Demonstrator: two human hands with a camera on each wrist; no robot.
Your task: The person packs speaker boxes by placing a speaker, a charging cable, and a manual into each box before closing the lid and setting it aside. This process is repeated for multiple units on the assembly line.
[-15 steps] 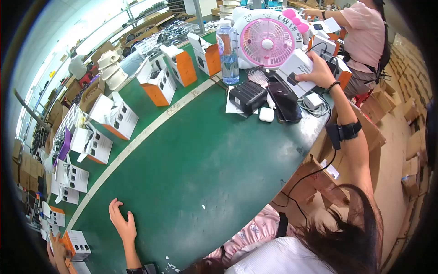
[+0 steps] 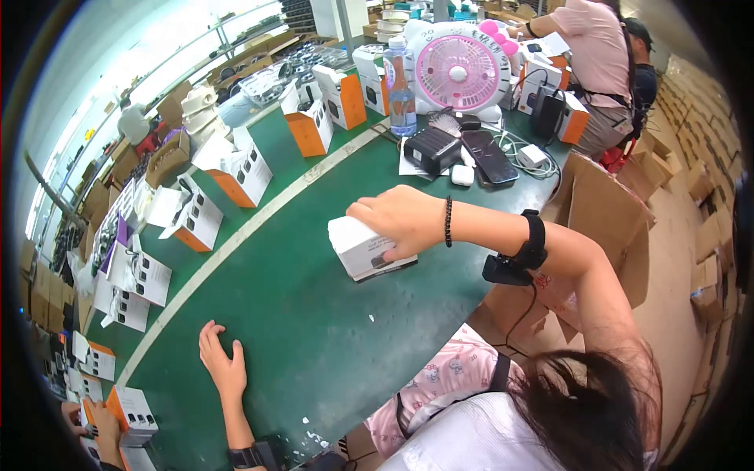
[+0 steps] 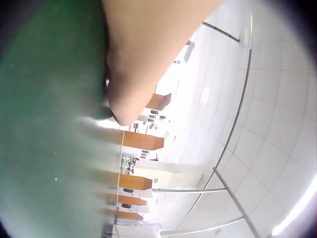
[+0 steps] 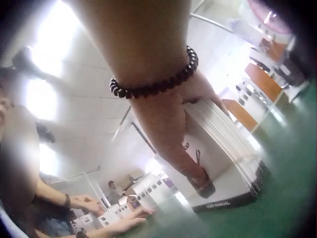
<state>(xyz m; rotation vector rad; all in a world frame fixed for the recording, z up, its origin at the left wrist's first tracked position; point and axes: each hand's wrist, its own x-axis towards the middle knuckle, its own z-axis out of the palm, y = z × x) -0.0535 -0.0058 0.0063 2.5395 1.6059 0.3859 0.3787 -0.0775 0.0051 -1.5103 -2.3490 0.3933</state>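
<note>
A stack of white user manuals [image 2: 363, 250] stands on its edge at the middle of the green table [image 2: 314, 330], tilted slightly in the head view. My right hand [image 2: 404, 222] grips it from above, thumb on the printed face and fingers over the far side. The right wrist view shows the stack's layered edges [image 4: 233, 144] and the dark strip reading "USER MANUAL" along its bottom. My left hand [image 2: 225, 363] rests on the table at the lower left, fingers loosely bent, holding nothing. In the left wrist view its fingers are mostly hidden behind the hand [image 3: 131, 94].
Open white-and-orange boxes [image 2: 240, 174] line the table's far side beyond a pale strip. A bottle [image 2: 401, 94], a pink fan [image 2: 459, 72], a black phone [image 2: 488, 157] and cables stand or lie at the back. Another person's hands [image 2: 106, 424] are at the lower left; cardboard boxes [image 2: 597, 212] stand right.
My right hand has brought the white stack from beside the fan to the middle of the table, uncovering the phone and charger. The left hand has barely shifted, and the head view has turned slightly.
</note>
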